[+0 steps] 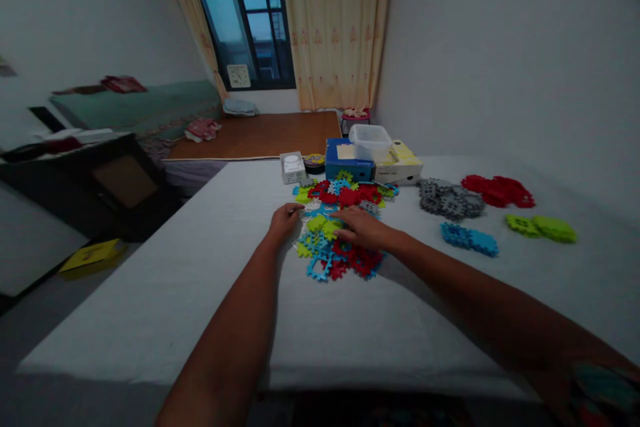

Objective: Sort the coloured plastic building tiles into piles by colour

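Note:
A mixed pile of plastic gear pieces in red, blue, lime green and white lies mid-table, with a lime green gear (317, 223) and a blue gear (320, 267) near its front. At the pile's left edge, my left hand (285, 221) has its fingers curled together beside white pieces (312, 207); what they hold, if anything, is too small to make out. My right hand (365, 228) reaches over the pile from the right, thumb and fingers apart, its fingertips by the lime green and blue gears. Red gears (364, 259) lie partly under it.
To the right lie sorted groups: grey pieces (450, 199), red pieces (497, 191), a blue row (469, 239) and lime green pieces (541, 227). Behind the pile stand a blue box (345, 163), a yellow-and-white box (400, 163), a clear plastic container (371, 140) and a small white box (293, 167).

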`<action>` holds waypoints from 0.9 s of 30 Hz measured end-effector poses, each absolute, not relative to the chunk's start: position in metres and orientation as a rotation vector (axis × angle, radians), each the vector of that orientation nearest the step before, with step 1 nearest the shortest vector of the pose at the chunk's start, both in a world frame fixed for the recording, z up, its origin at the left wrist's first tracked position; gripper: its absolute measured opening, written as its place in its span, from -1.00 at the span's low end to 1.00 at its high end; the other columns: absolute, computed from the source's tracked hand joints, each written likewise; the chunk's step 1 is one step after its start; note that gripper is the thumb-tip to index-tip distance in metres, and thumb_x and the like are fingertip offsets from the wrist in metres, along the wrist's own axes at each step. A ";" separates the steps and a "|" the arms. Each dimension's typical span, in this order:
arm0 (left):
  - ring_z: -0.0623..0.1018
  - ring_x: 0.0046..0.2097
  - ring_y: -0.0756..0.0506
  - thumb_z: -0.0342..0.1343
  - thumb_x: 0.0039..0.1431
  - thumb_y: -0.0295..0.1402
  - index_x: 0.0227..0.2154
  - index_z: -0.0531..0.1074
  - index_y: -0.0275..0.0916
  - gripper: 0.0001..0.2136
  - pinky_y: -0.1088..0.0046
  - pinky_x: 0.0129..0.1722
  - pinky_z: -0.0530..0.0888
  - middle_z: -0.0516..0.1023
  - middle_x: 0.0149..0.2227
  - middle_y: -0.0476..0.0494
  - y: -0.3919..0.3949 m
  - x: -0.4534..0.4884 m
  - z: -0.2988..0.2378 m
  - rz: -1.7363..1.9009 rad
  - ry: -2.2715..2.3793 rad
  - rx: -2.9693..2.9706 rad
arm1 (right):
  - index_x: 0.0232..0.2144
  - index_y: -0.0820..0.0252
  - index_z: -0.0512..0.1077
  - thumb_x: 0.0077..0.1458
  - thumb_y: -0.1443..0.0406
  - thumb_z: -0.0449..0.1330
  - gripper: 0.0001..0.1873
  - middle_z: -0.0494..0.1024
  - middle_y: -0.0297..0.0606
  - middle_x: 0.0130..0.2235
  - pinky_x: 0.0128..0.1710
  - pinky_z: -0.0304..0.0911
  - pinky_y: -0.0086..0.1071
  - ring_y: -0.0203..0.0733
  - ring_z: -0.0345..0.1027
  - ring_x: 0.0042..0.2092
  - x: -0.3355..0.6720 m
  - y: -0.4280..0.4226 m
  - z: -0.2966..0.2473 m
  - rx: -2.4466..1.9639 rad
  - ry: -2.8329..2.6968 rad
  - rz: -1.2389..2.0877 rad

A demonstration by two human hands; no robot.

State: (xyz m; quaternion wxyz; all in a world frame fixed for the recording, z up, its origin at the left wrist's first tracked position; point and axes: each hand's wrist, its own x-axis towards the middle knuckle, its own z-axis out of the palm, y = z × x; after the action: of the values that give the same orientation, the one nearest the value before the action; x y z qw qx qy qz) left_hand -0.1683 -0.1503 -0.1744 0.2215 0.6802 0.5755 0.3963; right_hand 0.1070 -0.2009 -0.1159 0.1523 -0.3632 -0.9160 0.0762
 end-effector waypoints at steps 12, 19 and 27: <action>0.54 0.04 -0.28 0.40 -0.20 -0.19 -0.07 0.59 -0.17 -0.48 0.16 0.10 0.41 0.59 0.02 -0.26 -0.170 -0.165 -0.148 0.781 1.131 1.890 | 0.10 0.14 0.41 -0.02 0.29 0.37 -0.41 0.49 -0.08 0.08 0.12 0.22 -0.04 0.06 0.32 0.11 0.109 -0.180 -0.122 -1.050 -2.402 0.325; 0.52 0.06 -0.22 0.38 -0.18 -0.23 -0.07 0.58 -0.19 -0.50 0.22 0.08 0.40 0.55 0.07 -0.23 -0.172 -0.173 -0.146 0.742 1.061 1.804 | 0.10 0.11 0.40 0.06 0.21 0.29 -0.47 0.43 -0.06 0.07 0.13 0.28 -0.01 0.03 0.33 0.11 0.184 -0.210 -0.119 -1.005 -2.264 0.388; 0.57 -0.29 -0.13 0.26 -0.10 0.06 -0.11 0.58 -0.35 -0.40 0.35 -0.28 0.49 0.65 -0.22 -0.24 -0.172 -0.164 -0.145 1.139 1.379 1.539 | 0.03 0.09 0.47 -0.03 -0.05 0.30 -0.39 0.48 -0.07 0.07 -0.03 0.45 -0.07 0.11 0.41 0.05 0.345 -0.268 -0.142 -1.512 -1.837 0.474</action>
State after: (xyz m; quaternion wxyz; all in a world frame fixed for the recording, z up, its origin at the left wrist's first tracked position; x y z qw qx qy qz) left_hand -0.1641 -0.1721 -0.1453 0.3812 0.6031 0.5402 0.4463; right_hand 0.3447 -0.2684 -0.1418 0.3500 -0.5839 -0.7092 0.1831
